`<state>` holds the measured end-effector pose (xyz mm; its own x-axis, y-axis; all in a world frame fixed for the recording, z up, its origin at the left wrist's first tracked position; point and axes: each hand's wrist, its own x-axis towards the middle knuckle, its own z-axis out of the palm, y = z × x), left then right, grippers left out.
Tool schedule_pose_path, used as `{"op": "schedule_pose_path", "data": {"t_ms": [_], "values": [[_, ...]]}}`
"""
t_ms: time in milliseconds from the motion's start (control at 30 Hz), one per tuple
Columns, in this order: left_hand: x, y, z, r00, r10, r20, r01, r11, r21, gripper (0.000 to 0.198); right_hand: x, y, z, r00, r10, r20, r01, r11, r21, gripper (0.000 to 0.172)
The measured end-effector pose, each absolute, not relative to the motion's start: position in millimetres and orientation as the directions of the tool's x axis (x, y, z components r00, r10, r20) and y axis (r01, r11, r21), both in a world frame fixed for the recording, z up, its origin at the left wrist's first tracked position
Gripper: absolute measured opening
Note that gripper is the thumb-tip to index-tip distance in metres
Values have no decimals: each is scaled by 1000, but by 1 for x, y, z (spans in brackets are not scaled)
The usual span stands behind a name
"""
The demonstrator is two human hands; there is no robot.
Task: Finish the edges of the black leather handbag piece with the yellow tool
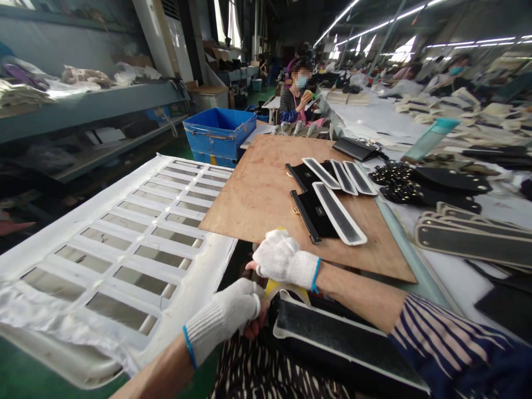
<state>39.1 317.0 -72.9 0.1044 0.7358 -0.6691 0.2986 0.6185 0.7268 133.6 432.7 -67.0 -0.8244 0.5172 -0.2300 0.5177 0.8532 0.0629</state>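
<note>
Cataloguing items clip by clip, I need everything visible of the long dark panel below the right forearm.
The panel has a dark, faintly glossy, leather-like face framed by a pale border. It lies slantwise on black material, running from near the left hand toward the lower right. A yellow piece sits by its upper-left end; whether that hand touches the panel is unclear.

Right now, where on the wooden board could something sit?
The wooden board is bare across its left side, between the slatted white rack and the black pieces. Its right side is crowded with those pieces and white-edged strips; the right hand hides part of its near edge.
</note>
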Motion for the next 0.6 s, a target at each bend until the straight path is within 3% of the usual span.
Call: {"op": "schedule_pose_path", "data": {"t_ms": [233, 433, 600], "values": [[47, 311, -63, 61, 759, -648, 301, 605, 737, 16, 146, 429, -64, -823, 549, -143, 553, 833, 18, 70], [57, 308, -60, -26, 766, -642, 395, 598, 697, 19, 147, 432, -64, -866, 476, -152, 486, 874, -33, 69], [55, 311, -54, -77, 783, -617, 499, 566, 656, 11, 149, 429, -62, -842, 516, -155, 525, 851, -18, 62]]}}
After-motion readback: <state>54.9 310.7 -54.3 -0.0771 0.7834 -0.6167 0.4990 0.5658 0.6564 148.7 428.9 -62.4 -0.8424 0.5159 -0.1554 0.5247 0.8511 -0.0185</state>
